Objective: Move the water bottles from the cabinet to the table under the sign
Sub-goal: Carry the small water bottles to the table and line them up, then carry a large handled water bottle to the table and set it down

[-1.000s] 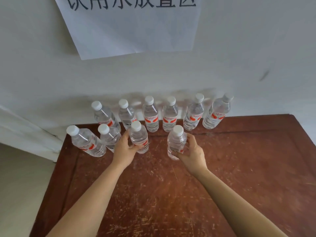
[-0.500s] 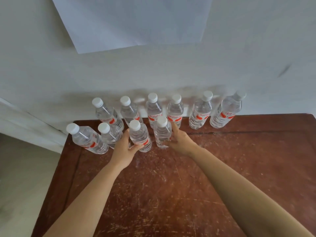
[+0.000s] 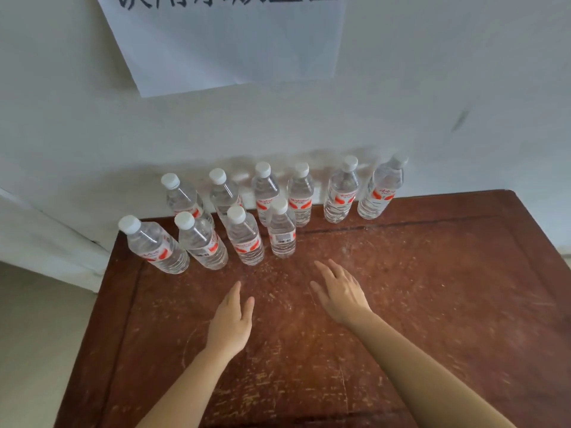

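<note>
Ten water bottles [image 3: 300, 199] stood upright on the table [image 3: 432, 304] below the sign [image 3: 228, 41] — all clear, white-capped, with red-and-white labels. Six of them lined the wall [image 3: 432, 88] directly under the sign and off past its right edge, the two rightmost set a little apart from the other four. Four more made a second row further from the sign, under its left half and running out past its left edge (the barcode bottle [image 3: 281, 233] at the right end of that row had its barcode turned to the camera). And the hands — both were off the bottles. The left hand [image 3: 230, 322] was out over the wood well below the sign, fingers straight and close together, holding nothing. The right hand [image 3: 340, 291] sat just to its right, fingers spread and relaxed, back of the hand up, likewise holding nothing, its fingertips near the barcode bottle but apart from it. Whether either palm rested on the tabletop could not be told. The sign itself was a white sheet with dark characters, cut off at the top.
</note>
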A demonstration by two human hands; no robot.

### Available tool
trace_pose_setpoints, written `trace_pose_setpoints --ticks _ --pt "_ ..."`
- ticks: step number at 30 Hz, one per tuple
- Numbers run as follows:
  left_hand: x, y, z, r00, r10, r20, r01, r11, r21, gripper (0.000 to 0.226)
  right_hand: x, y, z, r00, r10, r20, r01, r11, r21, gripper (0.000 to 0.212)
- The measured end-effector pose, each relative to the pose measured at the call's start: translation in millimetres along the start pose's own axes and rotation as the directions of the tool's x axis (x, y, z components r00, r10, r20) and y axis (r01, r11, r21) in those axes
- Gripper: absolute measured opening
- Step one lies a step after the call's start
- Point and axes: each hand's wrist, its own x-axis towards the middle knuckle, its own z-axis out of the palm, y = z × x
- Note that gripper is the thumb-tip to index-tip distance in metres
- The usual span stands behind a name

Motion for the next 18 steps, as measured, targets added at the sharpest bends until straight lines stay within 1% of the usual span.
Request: trace_pose_setpoints --ticks 2,4,6,8,10,12,14,16,18 --pt "-10.9 -12.9 10.1 0.998 0.001 0.064 -0.008 0.995 0.101 0.061 -20.9 8.6 7.8 0.996 0.033 0.087 -0.027 0.997 -0.065 0.058" --pt "-27.2 -25.6 19.0 0.993 0.046 0.107 -0.072 0.965 0.252 0.059 -51.4 13.3 23.8 0.988 0.043 0.145 -0.021 0.988 -0.153 0.056" --pt "-40.1 -35.2 30.6 0.988 0.118 0.102 -0.146 0.925 0.352 0.056 -79.6 16.5 43.8 0.993 0.045 0.113 -0.025 0.984 -0.179 0.055" --pt "-51.3 -43.1 44.0 0.979 0.194 0.068 -0.205 0.9 0.384 0.053 -104.3 18.7 61.0 0.998 0.053 0.037 -0.046 0.984 -0.173 0.056" --pt "-64.2 -57.6 59.0 0.957 0.282 0.072 -0.285 0.858 0.427 0.051 -130.9 17.6 82.5 0.997 0.08 -0.018 -0.082 0.982 -0.171 0.056" --pt "-74.5 -71.2 70.2 0.931 0.349 0.106 -0.355 0.799 0.485 0.05 -155.1 14.7 100.6 0.991 0.125 -0.053 -0.132 0.98 -0.146 0.056" --pt "-84.0 -75.8 75.3 0.921 0.366 0.136 -0.381 0.766 0.518 0.052 -177.1 10.4 112.4 0.98 0.185 -0.067 -0.192 0.975 -0.116 0.056" --pt "-87.7 -72.7 74.5 0.906 0.392 0.163 -0.414 0.735 0.537 0.054 -193.9 5.2 116.8 0.972 0.223 -0.081 -0.231 0.967 -0.106 0.057" --pt "-89.9 -61.4 72.5 0.868 0.446 0.218 -0.486 0.675 0.555 0.053 -214.3 5.2 117.7 0.958 0.263 -0.117 -0.274 0.957 -0.092 0.057"
